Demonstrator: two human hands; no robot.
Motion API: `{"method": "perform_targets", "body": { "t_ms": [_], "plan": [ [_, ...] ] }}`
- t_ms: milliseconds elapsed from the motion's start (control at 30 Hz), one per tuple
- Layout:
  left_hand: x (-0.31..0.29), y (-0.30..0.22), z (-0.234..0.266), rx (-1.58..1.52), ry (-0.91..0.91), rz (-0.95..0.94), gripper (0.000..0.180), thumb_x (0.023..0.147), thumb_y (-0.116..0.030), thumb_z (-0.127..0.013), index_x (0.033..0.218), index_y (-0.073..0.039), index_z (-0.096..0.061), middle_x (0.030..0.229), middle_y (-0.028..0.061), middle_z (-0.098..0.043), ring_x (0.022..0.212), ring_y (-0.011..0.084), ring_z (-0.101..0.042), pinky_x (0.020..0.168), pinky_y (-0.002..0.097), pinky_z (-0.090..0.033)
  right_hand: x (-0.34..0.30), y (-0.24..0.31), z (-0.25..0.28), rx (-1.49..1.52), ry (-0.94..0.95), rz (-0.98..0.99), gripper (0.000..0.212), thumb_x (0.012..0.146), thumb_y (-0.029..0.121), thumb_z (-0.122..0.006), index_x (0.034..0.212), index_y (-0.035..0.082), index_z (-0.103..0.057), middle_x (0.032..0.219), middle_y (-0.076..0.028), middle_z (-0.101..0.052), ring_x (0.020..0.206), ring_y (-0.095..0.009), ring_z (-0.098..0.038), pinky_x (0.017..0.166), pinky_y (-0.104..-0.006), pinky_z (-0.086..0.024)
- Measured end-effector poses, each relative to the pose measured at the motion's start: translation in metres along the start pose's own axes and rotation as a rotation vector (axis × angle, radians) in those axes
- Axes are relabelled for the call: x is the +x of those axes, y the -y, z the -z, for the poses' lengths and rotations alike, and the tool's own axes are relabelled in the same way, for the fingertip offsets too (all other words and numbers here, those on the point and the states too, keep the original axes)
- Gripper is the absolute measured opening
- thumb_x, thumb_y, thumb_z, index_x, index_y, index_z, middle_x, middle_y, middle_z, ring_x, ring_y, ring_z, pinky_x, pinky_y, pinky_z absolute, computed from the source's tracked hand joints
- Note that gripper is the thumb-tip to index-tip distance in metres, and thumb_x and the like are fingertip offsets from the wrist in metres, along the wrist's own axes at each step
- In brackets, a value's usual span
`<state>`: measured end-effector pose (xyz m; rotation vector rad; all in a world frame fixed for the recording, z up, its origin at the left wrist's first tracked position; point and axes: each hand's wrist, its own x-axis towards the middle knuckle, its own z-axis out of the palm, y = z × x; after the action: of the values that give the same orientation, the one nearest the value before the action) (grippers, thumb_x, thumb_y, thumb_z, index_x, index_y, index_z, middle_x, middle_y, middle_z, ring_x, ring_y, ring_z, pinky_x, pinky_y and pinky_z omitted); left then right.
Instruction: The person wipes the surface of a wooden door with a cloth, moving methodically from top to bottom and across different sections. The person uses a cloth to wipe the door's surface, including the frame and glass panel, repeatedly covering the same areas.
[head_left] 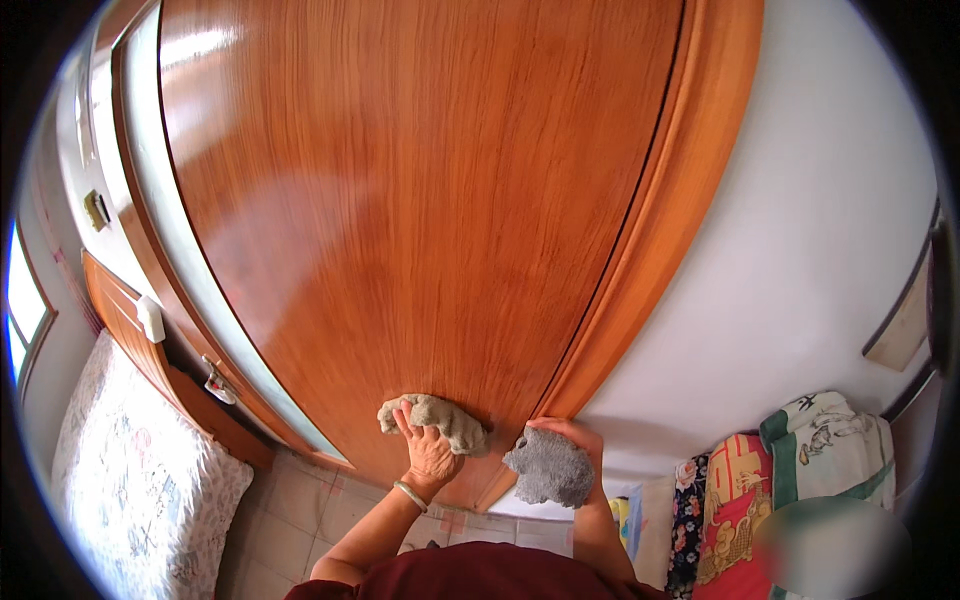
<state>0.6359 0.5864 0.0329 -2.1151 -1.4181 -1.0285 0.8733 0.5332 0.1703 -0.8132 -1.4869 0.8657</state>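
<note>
A tall, glossy wooden door [420, 220] with reddish-brown grain fills the middle of the view. Low on it, my left hand [432, 456] presses a bunched beige cloth [436, 412] against the surface, its fingers lying over the fabric. A pale bangle circles that wrist. My right hand [582, 436] is closed around a fluffy grey cloth [552, 468] beside the door frame's lower right part. The grey cloth hides part of the fingers.
A wooden frame [655, 255] edges the door, with a white wall [800, 230] on its right. At left stand a bed with a patterned pillow [150, 490] and a wooden headboard [125, 310]. Folded, colourful fabrics [735, 500] lie at lower right. Below is a tiled floor [290, 510].
</note>
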Motion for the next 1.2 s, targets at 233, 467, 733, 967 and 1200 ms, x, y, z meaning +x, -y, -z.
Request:
{"method": "perform_targets", "body": {
  "t_ms": [233,467,733,967,1200],
  "plan": [
    [0.092,-0.004,0.040,-0.106,-0.291,0.057,0.060,0.089,-0.034,-0.054,0.145,-0.013,-0.049,0.160,0.0268,-0.014,0.146,0.0645,-0.003,0.109,0.0828,0.000,-0.003,-0.003,0.005,-0.039,0.031,-0.133,0.023,0.092,0.003,-0.063,0.113,-0.004,-0.070,0.107,-0.014,-0.073,0.095,-0.021,-0.071,0.085,-0.0325,-0.058],
    [0.236,-0.023,0.181,0.001,-0.418,-0.069,0.059,0.092,-0.037,-0.052,0.139,-0.001,-0.055,0.148,0.0237,-0.039,0.147,0.0595,-0.014,0.117,0.0711,-0.005,0.003,0.001,-0.001,0.181,0.067,-0.159,0.030,0.095,0.009,-0.062,0.119,-0.007,-0.066,0.105,-0.018,-0.072,0.095,-0.029,-0.072,0.083,-0.0406,-0.060],
    [0.386,-0.041,0.287,0.116,-0.612,-0.345,0.057,0.097,-0.036,-0.041,0.142,-0.002,-0.053,0.149,0.0242,-0.043,0.149,0.0512,-0.021,0.122,0.0612,-0.009,-0.002,-0.010,-0.004,0.654,0.028,-0.378,0.028,0.096,0.010,-0.061,0.118,-0.007,-0.067,0.097,-0.021,-0.073,0.084,-0.032,-0.074,0.075,-0.0433,-0.063],
    [0.522,-0.048,0.360,0.163,-0.929,-0.395,0.046,0.097,-0.032,-0.046,0.135,-0.010,-0.059,0.152,0.0204,-0.045,0.147,0.0436,-0.031,0.122,0.0561,-0.015,0.002,0.011,0.000,-0.059,0.071,0.003,0.023,0.095,0.005,-0.063,0.115,-0.001,-0.071,0.095,-0.014,-0.075,0.084,-0.022,-0.073,0.073,-0.0331,-0.061],
    [0.626,-0.031,0.430,0.444,-1.043,-0.334,0.043,0.100,-0.035,-0.043,0.135,-0.012,-0.055,0.148,0.0170,-0.047,0.145,0.0416,-0.034,0.119,0.0577,-0.021,0.004,0.018,-0.005,-0.194,0.053,0.119,0.019,0.095,0.008,-0.065,0.110,-0.001,-0.073,0.093,-0.011,-0.075,0.082,-0.019,-0.072,0.073,-0.0302,-0.059]
  ]
}}
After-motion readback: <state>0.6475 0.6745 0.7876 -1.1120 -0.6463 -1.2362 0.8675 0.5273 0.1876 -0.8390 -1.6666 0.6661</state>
